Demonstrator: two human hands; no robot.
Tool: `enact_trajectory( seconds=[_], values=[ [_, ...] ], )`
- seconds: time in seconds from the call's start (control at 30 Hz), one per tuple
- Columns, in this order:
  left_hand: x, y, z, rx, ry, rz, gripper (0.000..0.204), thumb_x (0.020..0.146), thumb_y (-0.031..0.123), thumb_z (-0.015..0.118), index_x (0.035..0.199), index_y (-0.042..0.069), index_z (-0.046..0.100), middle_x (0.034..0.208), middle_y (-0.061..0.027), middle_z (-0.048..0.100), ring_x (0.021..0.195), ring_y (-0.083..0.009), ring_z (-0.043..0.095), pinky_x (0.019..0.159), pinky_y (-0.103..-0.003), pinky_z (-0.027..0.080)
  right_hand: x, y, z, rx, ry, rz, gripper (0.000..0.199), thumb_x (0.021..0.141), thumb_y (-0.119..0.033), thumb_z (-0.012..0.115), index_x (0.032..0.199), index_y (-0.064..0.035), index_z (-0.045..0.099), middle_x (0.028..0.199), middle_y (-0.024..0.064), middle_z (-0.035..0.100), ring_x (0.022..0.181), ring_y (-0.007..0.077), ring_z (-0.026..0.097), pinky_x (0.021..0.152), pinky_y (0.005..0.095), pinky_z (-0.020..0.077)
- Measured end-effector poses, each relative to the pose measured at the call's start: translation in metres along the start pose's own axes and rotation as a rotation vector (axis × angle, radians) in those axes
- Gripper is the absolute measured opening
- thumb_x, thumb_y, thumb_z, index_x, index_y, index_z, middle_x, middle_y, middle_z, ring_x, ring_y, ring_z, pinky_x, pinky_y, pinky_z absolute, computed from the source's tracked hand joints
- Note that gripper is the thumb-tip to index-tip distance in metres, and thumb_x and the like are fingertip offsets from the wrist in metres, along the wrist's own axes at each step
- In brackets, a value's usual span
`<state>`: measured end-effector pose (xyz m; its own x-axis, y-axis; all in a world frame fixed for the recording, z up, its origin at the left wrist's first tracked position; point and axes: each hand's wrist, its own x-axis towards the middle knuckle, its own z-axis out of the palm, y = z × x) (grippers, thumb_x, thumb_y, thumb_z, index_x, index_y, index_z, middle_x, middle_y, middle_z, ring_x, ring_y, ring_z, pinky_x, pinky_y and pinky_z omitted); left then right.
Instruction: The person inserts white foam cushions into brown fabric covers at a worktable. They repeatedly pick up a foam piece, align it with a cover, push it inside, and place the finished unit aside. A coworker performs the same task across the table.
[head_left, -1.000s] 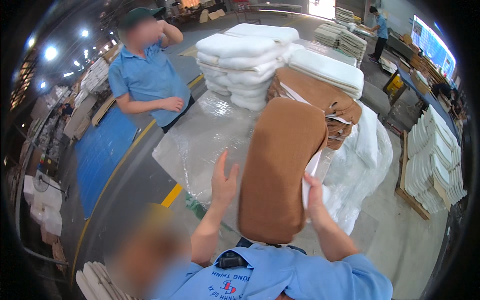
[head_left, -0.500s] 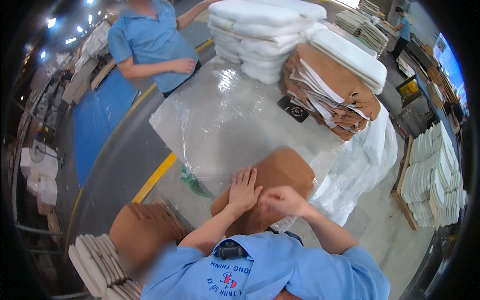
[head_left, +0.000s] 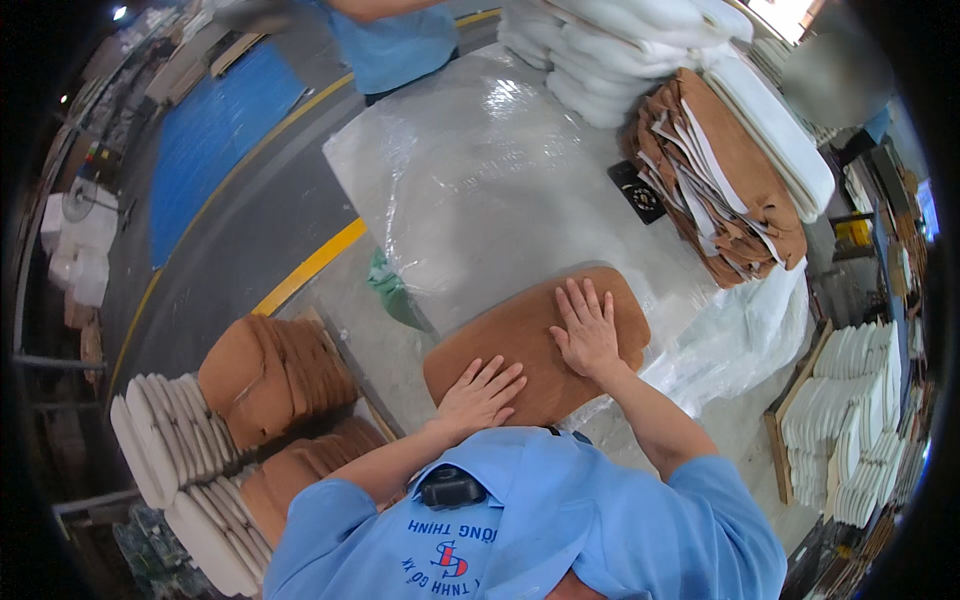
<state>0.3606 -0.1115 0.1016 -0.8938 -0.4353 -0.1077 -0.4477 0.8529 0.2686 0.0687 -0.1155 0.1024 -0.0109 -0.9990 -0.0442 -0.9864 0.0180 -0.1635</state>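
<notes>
A brown, rounded cushion-like pad (head_left: 535,345) lies at the near edge of the plastic-covered table (head_left: 480,220). My left hand (head_left: 480,393) rests flat on the pad's left part, its fingers spread. On the right part, my right hand (head_left: 588,328) also lies flat with fingers apart. Neither hand grips anything. Part of the pad's near edge is hidden by my body.
Brown covers (head_left: 715,180) with white lining are stacked at the table's far right, beside white padding (head_left: 620,50). A black patterned object (head_left: 637,190) lies by them. Brown pads (head_left: 275,375) stand at lower left; white panels (head_left: 845,420) at right. Another person (head_left: 400,45) stands across.
My right hand has opened from a curled shape and now lies flat on the pad. My left hand has shifted toward the pad's left, near edge. The view has tilted downward.
</notes>
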Motion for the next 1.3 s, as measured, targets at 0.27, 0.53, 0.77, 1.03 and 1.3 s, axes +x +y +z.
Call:
enact_trajectory(
  seconds=[0.27,0.53,0.77,1.03,1.3],
  values=[
    [-0.081,0.018,0.01,-0.285,0.274,-0.608,0.079,0.102,0.044,0.062,0.167,0.016,0.027,0.176,-0.0144,0.013,0.158,-0.0414,0.023,0.125,-0.057,0.025,-0.025,-0.032,-0.01,-0.091,-0.046,0.009,0.074,0.105,-0.042,0.05,0.166,-0.0063,0.029,0.176,0.0139,0.017,0.162,0.04,0.007,0.127,0.0643,0.0033],
    [-0.065,0.024,0.007,-0.691,0.418,-0.957,0.106,0.095,0.049,0.07,0.168,0.006,0.007,0.171,-0.0309,0.009,0.148,-0.0538,0.035,0.117,-0.055,0.041,-0.096,-0.054,0.012,0.127,-0.318,-0.516,0.075,0.089,-0.024,0.072,0.157,-0.0051,0.045,0.166,0.0214,0.035,0.154,0.0469,0.028,0.125,0.0641,0.0201],
    [-0.057,0.0,0.027,-0.592,0.518,-0.859,0.092,0.101,0.047,0.063,0.168,0.01,0.012,0.164,-0.0285,0.025,0.134,-0.0516,0.051,0.109,-0.053,0.048,-0.044,0.061,-0.031,0.459,0.209,0.221,0.068,0.093,-0.019,0.077,0.151,0.0007,0.048,0.149,0.0207,0.055,0.135,0.0383,0.053,0.116,0.0474,0.041],
    [-0.056,-0.044,0.026,-0.896,0.613,-0.806,0.08,0.105,0.043,0.057,0.168,0.013,0.018,0.144,-0.0262,0.052,0.132,-0.0463,0.054,0.109,-0.049,0.047,-0.086,0.065,-0.024,1.587,-0.29,0.659,0.077,0.09,-0.042,0.083,0.144,0.0046,0.053,0.137,0.0138,0.066,0.126,0.0283,0.063,0.104,0.0401,0.0504],
    [-0.115,-0.054,-0.014,-0.545,0.444,-0.834,0.11,0.081,0.03,0.088,0.168,0.019,0.021,0.163,-0.023,0.034,0.142,-0.0522,0.044,0.115,-0.059,0.04,-0.041,-0.063,-0.164,0.806,0.015,0.155,0.073,0.086,-0.025,0.09,0.138,0.0132,0.056,0.127,0.0248,0.069,0.111,0.0323,0.064,0.102,0.0425,0.0508]
  ],
)
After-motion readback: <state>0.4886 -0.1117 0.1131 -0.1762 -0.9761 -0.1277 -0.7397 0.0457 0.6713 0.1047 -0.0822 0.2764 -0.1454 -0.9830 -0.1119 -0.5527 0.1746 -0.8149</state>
